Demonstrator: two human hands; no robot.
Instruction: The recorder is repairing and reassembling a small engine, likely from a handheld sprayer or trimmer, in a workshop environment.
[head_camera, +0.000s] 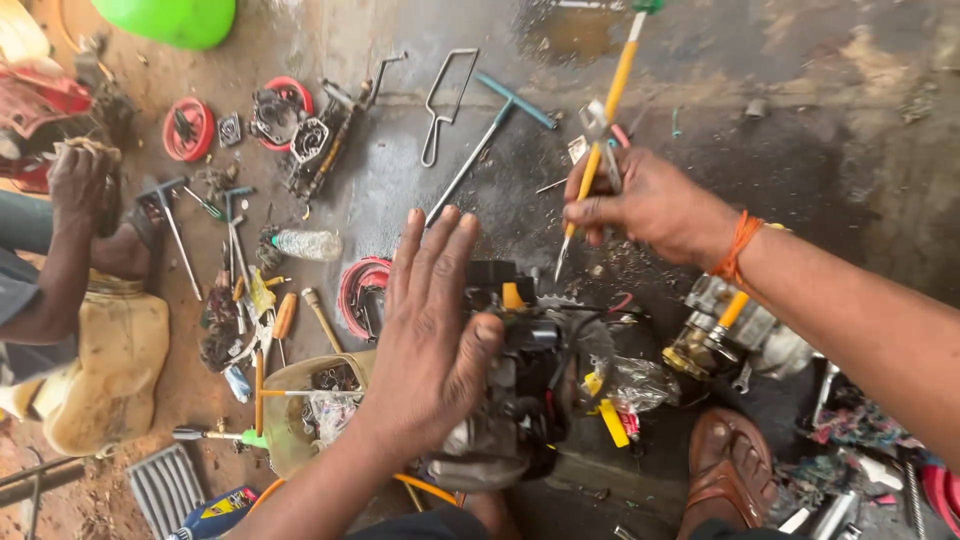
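Observation:
My left hand (432, 320) lies flat with fingers spread on top of a small greasy engine (520, 390) that sits on the oily floor. My right hand (645, 205) is above and to the right of it, fingers closed around a long yellow-handled screwdriver (612, 95) whose tip points down toward the engine. A small metal part (598, 120) is pinched in the same hand. An orange thread is tied around my right wrist.
Another person's hand (78, 180) rests at far left. Loose tools lie about: a T-handle wrench (490, 140), a bent metal frame (445, 100), screwdrivers (255, 300), a plastic bottle (305, 244), red round covers (188, 130), a carburettor part (715, 335). My sandalled foot (730, 470) is lower right.

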